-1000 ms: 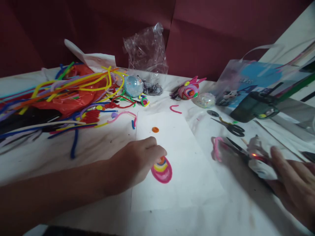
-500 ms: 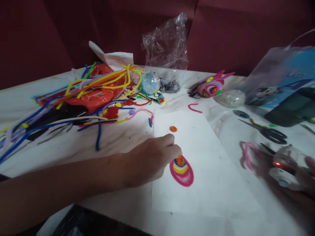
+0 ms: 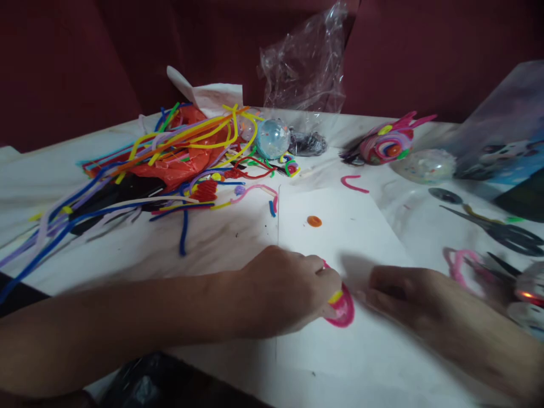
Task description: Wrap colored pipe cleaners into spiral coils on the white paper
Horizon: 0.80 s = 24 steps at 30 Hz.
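A flat pink oval (image 3: 346, 311) with a yellow band, seemingly coiled pipe cleaner, lies on the white paper (image 3: 314, 368). My left hand (image 3: 297, 292) is over it, its fingers pinched together on its upper left part and hiding most of the inner rings. Close by on the right, my right hand (image 3: 408, 297) holds nothing; its thumb and fingers are a little apart, blurred, near the oval's edge. Farther up the sheet sits a small orange disc (image 3: 314, 221). At the right edge a glue gun (image 3: 529, 297) with a glowing red light is partly cut off.
Behind on the left lies a heap of coloured pipe cleaners (image 3: 187, 147). A clear ball (image 3: 273, 139), a clear plastic bag (image 3: 304, 68) and a pink coiled fish-like figure (image 3: 389, 146) stand at the back. Black scissors (image 3: 505, 235) and a pink loop (image 3: 463, 269) are on the right.
My right hand has let go of the glue gun and come left beside the oval. My left hand now covers more of the oval. The view has shifted somewhat.
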Motion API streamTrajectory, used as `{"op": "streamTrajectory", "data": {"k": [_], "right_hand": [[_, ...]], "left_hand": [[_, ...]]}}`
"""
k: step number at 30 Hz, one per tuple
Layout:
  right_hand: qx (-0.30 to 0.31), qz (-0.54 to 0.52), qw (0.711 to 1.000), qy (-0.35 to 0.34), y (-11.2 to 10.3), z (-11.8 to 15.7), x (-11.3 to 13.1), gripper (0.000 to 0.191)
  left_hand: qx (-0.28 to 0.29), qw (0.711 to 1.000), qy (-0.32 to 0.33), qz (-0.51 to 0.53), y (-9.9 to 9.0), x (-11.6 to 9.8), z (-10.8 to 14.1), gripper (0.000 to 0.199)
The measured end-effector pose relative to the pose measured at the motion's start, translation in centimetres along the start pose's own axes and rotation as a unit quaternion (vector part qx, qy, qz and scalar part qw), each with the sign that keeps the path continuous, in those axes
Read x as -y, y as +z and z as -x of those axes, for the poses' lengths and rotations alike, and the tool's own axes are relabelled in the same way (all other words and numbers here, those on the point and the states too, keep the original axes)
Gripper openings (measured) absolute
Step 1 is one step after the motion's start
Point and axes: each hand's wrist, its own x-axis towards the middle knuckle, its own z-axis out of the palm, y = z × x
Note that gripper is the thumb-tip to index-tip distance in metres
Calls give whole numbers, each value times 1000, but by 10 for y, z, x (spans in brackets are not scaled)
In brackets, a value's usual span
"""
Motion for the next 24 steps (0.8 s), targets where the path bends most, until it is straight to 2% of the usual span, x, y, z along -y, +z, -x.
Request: {"op": "streamTrajectory", "data": {"k": [2, 8, 12, 19, 22, 24], "right_hand": [[36, -3, 999, 2, 1, -13, 6, 50], [41, 37, 998, 12, 1, -21, 7, 24], [28, 69, 997, 10, -6, -22, 16, 24], [16, 79, 997, 14, -10, -22, 20, 20], [-1, 74, 997, 10, -10, -20, 21, 19], [-11, 68, 998, 9, -11, -19, 23, 18]], "left_hand": [[-1, 1000, 7, -2, 3, -1, -1, 20], [-5, 1000, 24, -7, 14, -5, -1, 20], [2, 1000, 21, 2, 18, -5, -1, 20], [31, 998, 52, -2, 0, -4, -2, 6], [62, 996, 59, 12, -8, -5, -2, 8], [61, 995, 76, 20, -11, -6, -2, 6]]}}
